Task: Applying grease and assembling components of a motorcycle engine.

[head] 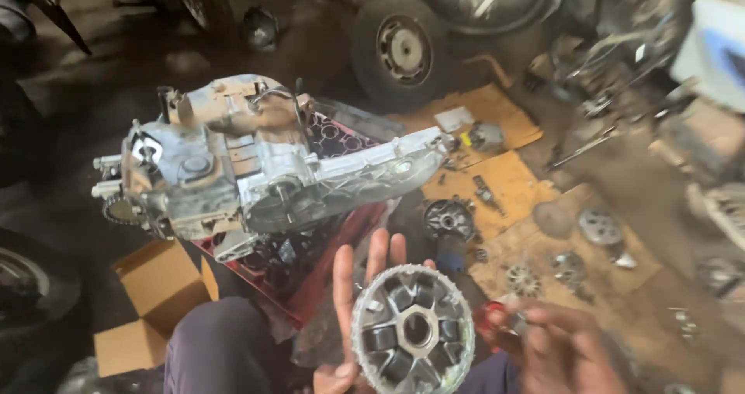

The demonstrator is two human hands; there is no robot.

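My left hand [353,301] holds up a round metal variator pulley [412,333] with a toothed rim and several dark rollers seated around its centre hub. Its fingers spread behind the disc. My right hand [552,346] is blurred at the lower right, fingers curled around a small red and metal object [497,319] just beside the pulley. A scooter engine and transmission case [256,169], grey and grimy, rests on a red stand [341,247] beyond my hands.
An open cardboard box [151,289] sits at the lower left. Cardboard sheets [504,181] on the floor carry loose parts: a dark clutch bell [448,219], round plates [600,227], small gears. A scooter wheel [403,49] stands behind. My knee [225,347] is low in view.
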